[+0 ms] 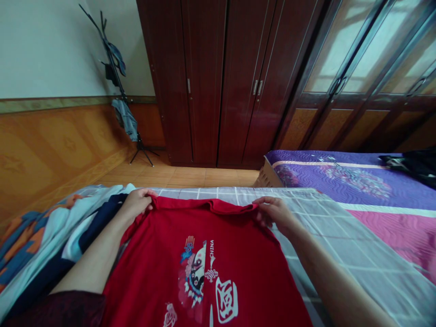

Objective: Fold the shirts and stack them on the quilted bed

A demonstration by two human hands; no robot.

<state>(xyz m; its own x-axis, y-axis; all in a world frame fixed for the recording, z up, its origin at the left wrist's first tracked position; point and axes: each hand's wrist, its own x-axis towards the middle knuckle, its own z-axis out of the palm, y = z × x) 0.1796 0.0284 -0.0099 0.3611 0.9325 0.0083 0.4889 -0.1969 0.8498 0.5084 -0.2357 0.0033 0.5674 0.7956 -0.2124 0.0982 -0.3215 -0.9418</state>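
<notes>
A red T-shirt (pixel 252 268) with a printed front is stretched out before me, its upper edge lying across the far side of a grey checked bed cover (pixel 340 245). My left hand (pixel 139 204) pinches the shirt's far left corner. At the far right corner, the fingers of my right hand (pixel 272 211) are closed on the cloth. The print shows a colourful mask-like figure, the word CHINA and white characters. The shirt's lower part runs out of view at the bottom.
Several garments lie in a pile (pixel 81 227) on the left of the bed. A second bed (pixel 306 177) with a purple and pink cover stands at right, dark clothing (pixel 415 165) on it. Beyond are a dark red wardrobe (pixel 204 91) and a coat stand (pixel 116 77).
</notes>
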